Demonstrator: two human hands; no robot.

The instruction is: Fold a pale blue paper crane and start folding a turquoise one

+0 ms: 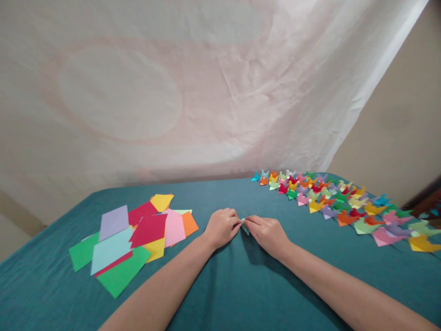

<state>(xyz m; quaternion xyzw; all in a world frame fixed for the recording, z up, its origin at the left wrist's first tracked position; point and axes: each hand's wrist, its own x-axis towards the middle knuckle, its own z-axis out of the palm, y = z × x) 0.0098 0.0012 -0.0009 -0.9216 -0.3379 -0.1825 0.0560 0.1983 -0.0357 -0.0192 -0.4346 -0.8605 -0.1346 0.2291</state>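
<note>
A small folded piece of light blue paper (245,227) sits between my two hands, just above the middle of the table. My left hand (223,227) pinches its left end between thumb and fingers. On the other side, my right hand (268,233) grips the paper with its fingers pressed together. Most of the paper is hidden by my fingers, so its exact folded shape cannot be made out.
Loose sheets of coloured paper (149,231) lie overlapping on the left. Rows of small folded paper birds (315,205) stand along the right side. A dark green cloth (220,294) covers the table, and a pale hanging sheet (206,92) closes off the back.
</note>
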